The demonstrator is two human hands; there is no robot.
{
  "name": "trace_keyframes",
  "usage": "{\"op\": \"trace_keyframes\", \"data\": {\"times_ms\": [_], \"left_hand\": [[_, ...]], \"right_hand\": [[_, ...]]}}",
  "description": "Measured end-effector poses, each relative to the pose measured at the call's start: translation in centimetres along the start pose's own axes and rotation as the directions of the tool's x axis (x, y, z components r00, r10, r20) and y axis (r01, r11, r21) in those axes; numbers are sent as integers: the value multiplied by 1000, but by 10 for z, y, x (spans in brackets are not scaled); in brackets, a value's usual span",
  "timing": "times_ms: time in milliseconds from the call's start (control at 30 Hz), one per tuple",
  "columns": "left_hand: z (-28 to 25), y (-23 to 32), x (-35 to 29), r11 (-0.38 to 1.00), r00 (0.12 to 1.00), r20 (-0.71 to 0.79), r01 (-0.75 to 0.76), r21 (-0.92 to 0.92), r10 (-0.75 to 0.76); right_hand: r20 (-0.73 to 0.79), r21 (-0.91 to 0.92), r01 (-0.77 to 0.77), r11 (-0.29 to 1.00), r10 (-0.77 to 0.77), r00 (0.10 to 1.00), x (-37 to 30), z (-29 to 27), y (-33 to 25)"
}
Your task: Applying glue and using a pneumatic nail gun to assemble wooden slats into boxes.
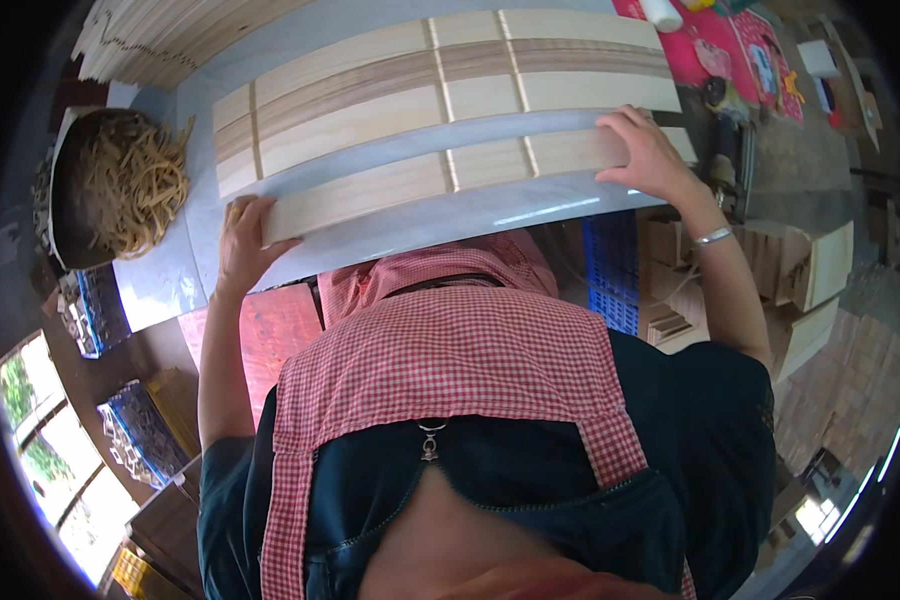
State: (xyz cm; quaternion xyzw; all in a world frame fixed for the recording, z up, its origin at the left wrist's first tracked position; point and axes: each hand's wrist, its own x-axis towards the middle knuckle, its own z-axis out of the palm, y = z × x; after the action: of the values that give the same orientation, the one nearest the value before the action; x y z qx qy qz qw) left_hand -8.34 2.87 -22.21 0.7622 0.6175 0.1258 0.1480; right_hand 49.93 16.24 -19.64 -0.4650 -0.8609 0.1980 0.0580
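A pale wooden slat (pixel 370 193) with narrow grooves across it lies along the near edge of the grey-white tabletop (pixel 420 232). My left hand (pixel 247 245) grips its left end, thumb on the near side and fingers on the far side. Near its right end, my right hand (pixel 646 155) holds the same slat, thumb and fingers spanning its width. Just beyond, a row of similar slats (pixel 370 103), some pale and some brownish, lies side by side with the grooves roughly lined up. A strip of bare tabletop separates that row from the slat in my hands.
At left stands a dark container (pixel 62 165) heaped with tan, band-like strips (pixel 140 190). Stacked thin boards (pixel 160 40) fill the far left. A pink sheet (pixel 685 65) with small items lies far right. Below the table are a blue crate (pixel 612 275) and wooden pieces (pixel 820 275).
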Motion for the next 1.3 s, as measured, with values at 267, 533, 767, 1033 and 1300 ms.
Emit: {"op": "trace_keyframes", "data": {"times_ms": [267, 533, 767, 1033, 1300], "left_hand": [[13, 3, -1, 997, 981, -184, 71, 8, -68], [15, 32, -54, 995, 985, -149, 81, -58, -89], [31, 8, -50, 994, 968, -235, 103, 44, -90], [59, -68, -66, 716, 893, -418, 401, 572, -166], [50, -33, -62, 878, 832, -307, 477, -32, -463]], "right_hand": [[-198, 69, -37, 997, 50, 979, -9, 8, 2], [-268, 42, 6, 999, 6, 963, -75, 36, -9], [-467, -46, -43, 998, 17, 884, -60, 43, 5], [-790, 33, -422, 906, 282, 544, -67, 75, 89], [-762, 88, -509, 856, 387, 520, -58, 76, 78]]}}
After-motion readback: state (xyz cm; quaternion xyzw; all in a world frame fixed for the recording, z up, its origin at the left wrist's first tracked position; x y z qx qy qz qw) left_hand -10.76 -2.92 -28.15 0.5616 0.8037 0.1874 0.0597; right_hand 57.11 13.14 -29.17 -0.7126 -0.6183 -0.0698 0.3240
